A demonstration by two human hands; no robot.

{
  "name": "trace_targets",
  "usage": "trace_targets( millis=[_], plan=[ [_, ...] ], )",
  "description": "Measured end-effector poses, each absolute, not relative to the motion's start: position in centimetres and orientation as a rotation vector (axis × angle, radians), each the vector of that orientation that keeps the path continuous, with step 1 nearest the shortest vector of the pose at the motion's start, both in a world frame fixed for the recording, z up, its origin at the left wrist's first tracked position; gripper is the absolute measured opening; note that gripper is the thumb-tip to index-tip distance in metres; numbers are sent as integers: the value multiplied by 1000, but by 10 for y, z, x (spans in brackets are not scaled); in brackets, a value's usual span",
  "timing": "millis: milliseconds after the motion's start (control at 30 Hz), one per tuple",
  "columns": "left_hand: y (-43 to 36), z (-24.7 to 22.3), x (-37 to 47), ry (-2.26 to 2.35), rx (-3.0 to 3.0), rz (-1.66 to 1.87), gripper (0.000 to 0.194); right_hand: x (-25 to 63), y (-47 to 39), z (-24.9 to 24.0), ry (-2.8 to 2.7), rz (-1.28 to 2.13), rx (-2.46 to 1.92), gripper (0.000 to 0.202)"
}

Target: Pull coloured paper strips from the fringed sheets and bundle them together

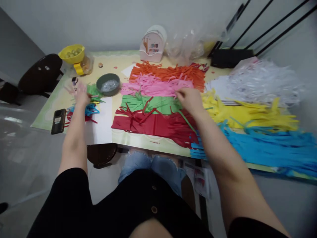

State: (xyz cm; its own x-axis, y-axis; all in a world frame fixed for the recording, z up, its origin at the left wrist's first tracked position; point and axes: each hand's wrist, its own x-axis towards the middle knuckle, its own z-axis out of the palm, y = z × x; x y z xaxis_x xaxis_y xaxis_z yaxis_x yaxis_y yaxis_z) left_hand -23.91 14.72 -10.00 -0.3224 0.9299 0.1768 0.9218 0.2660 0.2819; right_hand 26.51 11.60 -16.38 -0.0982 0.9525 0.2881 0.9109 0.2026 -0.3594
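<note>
My right hand (190, 100) is closed in a pinch at the edge of the pink fringed strips (158, 86), its fingertips touching them. Under its wrist, green fringed strips (158, 105) and dark red ones (148, 124) lie in rows. Blurred by motion, my left hand (81, 95) is over a small pile of cut strips in several colours, where blue strips (92, 109) show beside it. Its fingers are too smeared to read. That pile lies partly on a white sheet (102, 124). A dark green bowl (108, 84) with clear, shiny contents stands to its right.
Orange strips (170, 72) lie behind; yellow (252, 114) and blue strips (267, 145) spread right. A phone (58, 121) rests at the left table edge. Farther back stand a yellow bowl (71, 59), a pink-and-white holder (153, 44) and clear plastic bags (267, 82).
</note>
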Motion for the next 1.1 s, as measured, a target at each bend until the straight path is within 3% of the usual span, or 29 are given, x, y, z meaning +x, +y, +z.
trace_targets(
  millis=[167,333,467,700,1100],
  plan=[
    [135,-106,-164,2525,1997,682,39,234,152,-178,-2555,152,-1744,43],
    [160,-135,-19,1572,2502,340,32,227,181,-188,-2703,180,-1707,39],
    [193,-174,53,1297,2562,36,49,233,186,-191,-2714,153,-1729,41],
    [206,-192,45,1503,2591,-25,56,242,194,-187,-2636,189,-1775,43],
    [217,-171,51,1441,2636,-26,35,243,206,-183,-2461,247,-1859,36]
  ],
)
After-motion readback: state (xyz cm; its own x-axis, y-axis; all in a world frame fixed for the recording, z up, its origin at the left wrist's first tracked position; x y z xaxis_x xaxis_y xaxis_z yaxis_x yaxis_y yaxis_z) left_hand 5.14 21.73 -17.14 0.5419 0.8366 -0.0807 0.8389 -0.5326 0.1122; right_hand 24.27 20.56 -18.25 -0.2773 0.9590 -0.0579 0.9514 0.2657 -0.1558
